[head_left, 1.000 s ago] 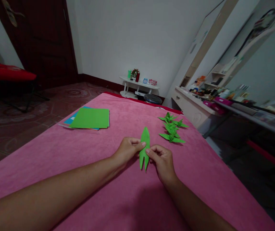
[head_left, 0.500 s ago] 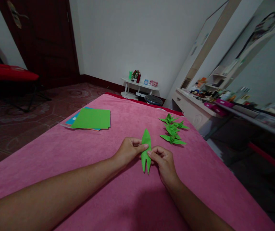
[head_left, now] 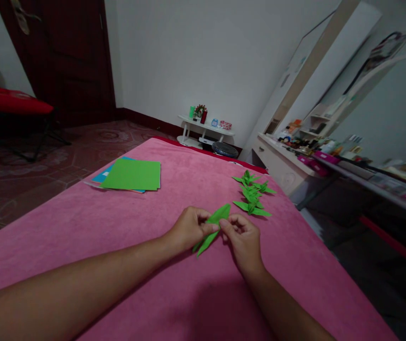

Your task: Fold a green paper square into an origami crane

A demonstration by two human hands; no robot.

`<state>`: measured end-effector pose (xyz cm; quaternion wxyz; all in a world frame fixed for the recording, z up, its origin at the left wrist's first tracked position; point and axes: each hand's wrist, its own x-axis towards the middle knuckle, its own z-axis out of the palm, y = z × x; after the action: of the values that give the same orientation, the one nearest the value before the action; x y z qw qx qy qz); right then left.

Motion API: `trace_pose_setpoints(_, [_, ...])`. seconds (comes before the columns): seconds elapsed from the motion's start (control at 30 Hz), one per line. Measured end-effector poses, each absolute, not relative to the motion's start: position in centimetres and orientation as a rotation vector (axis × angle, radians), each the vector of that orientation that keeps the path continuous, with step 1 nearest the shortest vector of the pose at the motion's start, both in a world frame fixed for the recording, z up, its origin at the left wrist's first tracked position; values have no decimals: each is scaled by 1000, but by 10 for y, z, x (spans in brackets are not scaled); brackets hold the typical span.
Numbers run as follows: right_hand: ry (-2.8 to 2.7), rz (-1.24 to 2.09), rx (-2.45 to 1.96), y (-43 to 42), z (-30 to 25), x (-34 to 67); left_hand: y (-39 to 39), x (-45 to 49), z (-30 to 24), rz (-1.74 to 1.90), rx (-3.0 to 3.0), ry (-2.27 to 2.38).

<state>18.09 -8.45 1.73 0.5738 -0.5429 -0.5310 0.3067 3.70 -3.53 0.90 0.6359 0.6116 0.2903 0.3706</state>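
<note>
A folded green origami paper (head_left: 220, 214), long and pointed with two narrow legs at its lower end, is held above the pink cloth and slants from lower left to upper right. My left hand (head_left: 193, 228) pinches it from the left, thumb on top. From the right, my right hand (head_left: 242, 237) grips its edge between thumb and fingers. Just beyond my right hand lie several folded green paper cranes (head_left: 251, 193) in a cluster. Parts of the held paper are hidden behind my fingers.
A stack of square sheets, green paper (head_left: 132, 174) on top of blue paper (head_left: 101, 176), lies at the left of the pink-covered surface (head_left: 146, 293). Beyond its far edge stands a low white shelf (head_left: 206, 125). A cluttered dressing table (head_left: 284, 163) is at the right, a red chair (head_left: 11, 100) at the left.
The folded paper has turned clockwise from upright to slanted, its legs now pointing lower left. Both hands still hold it. The view has shifted slightly.
</note>
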Motion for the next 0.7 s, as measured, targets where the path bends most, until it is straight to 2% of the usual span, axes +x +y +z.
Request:
trace_pose_setpoints(0.23, [-1082, 846, -1058, -84, 11, 182, -33, 34, 21, 1120, 1277, 732])
trace_pose_setpoints(0.4, [-1121, 967, -1082, -84, 15, 183, -26, 24, 32, 1188, 1478, 821])
trace_pose_setpoints(0.57, [-1309, 712, -1169, -82, 27, 184, -17, 14, 42, 1068, 1643, 777])
trace_pose_setpoints(0.7, [-1393, 611, -1259, -84, 33, 179, -13, 11, 50, 1072, 1391, 718])
